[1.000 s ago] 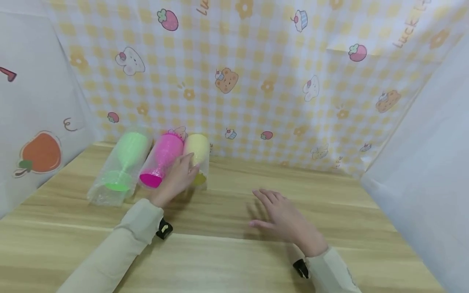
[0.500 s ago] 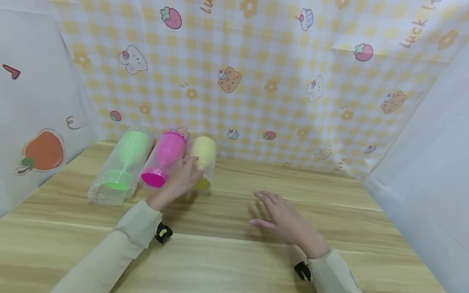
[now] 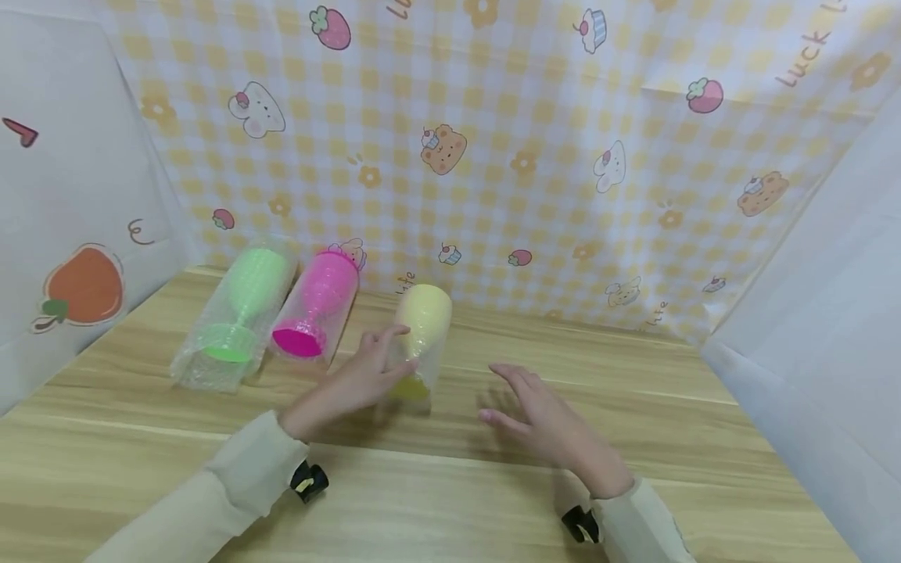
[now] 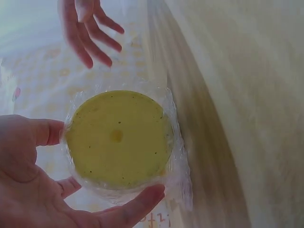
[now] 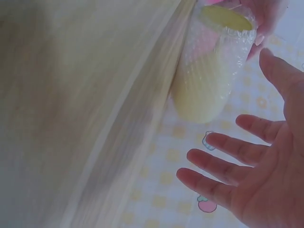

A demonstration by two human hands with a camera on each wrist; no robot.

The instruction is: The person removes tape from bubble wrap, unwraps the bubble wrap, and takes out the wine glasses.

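Your left hand [image 3: 367, 369] grips the yellow goblet [image 3: 426, 313] over the counter [image 3: 422, 500], right of one pink goblet [image 3: 328, 283] and one green goblet [image 3: 256, 283], three total, but slick bubble wrap [image 4: 184, 187] could make it slip, since your right hand [image 3: 545, 418] holds nothing, fingers spread.

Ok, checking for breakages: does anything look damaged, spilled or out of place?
Nothing stands out: the green cup and pink cup lie wrapped, the left hand holds the wrapped yellow cup, and no crack or spill shows.
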